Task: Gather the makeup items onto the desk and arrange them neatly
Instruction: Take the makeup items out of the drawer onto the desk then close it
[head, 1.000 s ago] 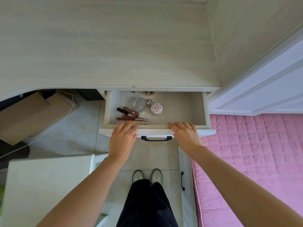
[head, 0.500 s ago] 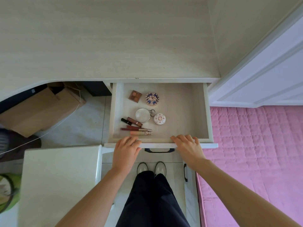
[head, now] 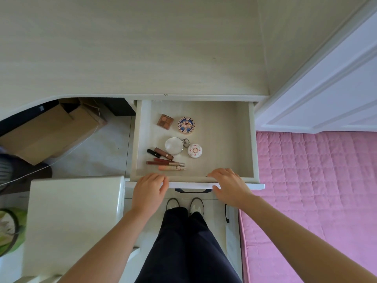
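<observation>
**Open drawer below a pale wood-grain desk**

A broad desk (head: 126, 48) of pale, matte wood grain fills the upper view; a quilted pink mattress (head: 318, 190) lies to the right. The drawer (head: 250, 139) stands pulled out — a shallow rectangular box. Inside, left of centre: a square brown eyeshadow palette (head: 165, 121), a round patterned compact (head: 186, 125), a round mirror (head: 174, 145), a small white floral jar (head: 195, 150), and slim lip-gloss tubes (head: 166, 163) lying nearest the front. The left hand (head: 150, 190) rests on the front edge just before the tubes, fingers curled over it; the right hand (head: 229, 187) likewise — both arms outstretched.
</observation>
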Tool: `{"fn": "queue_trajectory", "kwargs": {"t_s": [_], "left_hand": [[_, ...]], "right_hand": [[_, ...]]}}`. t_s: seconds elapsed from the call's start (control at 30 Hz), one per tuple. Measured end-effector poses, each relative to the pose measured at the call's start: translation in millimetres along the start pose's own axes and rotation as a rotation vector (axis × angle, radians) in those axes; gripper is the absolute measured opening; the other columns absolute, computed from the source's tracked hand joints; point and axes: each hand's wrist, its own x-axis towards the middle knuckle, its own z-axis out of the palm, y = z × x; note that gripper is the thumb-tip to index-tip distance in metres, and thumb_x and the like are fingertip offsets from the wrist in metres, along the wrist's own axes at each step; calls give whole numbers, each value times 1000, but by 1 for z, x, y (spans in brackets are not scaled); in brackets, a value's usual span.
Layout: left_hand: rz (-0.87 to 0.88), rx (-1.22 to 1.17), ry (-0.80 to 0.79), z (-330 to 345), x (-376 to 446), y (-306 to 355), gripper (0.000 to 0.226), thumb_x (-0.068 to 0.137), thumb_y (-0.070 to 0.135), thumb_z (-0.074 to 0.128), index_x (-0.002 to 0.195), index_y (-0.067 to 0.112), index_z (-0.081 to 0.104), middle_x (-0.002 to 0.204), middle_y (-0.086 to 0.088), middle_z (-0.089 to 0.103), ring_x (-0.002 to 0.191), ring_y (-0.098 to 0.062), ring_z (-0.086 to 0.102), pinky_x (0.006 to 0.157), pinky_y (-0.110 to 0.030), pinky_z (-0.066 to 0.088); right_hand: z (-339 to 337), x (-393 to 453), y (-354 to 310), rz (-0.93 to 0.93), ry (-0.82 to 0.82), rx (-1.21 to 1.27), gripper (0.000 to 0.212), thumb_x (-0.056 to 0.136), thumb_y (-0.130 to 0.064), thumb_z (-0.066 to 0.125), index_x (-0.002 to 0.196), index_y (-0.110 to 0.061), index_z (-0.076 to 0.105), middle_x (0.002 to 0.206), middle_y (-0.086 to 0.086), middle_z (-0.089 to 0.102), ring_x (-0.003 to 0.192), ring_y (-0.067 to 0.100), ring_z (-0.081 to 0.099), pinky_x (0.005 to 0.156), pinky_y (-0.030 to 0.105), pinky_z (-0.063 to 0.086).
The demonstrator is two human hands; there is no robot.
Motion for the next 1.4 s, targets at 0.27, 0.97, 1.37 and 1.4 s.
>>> {"fn": "queue_trajectory", "kwargs": {"t_s": [0.27,0.97,1.37,1.4], "left_hand": [[-130,-26,-42,3,75,-4,20,94,21,54,81,13,67,74,3,61,71,-15,55,53,-25,38],[-338,69,-215,69,237,-61,63,94,27,56,146,8,26,142,-11,43,125,-35,43,83,-44,48],[-382,-63,-165,86,234,-63,78,81,13,73,146,11,30,131,-18,45,119,-39,44,90,-43,44],[-387,-93,-164,84,234,-62,79,79,12,75,145,11,31,132,-17,44,119,-38,44,90,-42,44]], "right_hand": [[-23,68,-12,21,40,95,41,95,-17,43,135,-17,49,136,1,49,127,22,40,94,41,47],[-14,249,-52,562,195,361,63,90,-44,54,138,-11,29,133,12,36,120,33,38,88,44,43],[1,251,-53,567,285,300,70,79,-39,73,127,-7,35,128,12,41,118,32,40,96,41,41],[1,251,-53,561,293,302,68,78,-38,74,126,-8,35,127,11,43,118,32,41,96,41,41]]}}
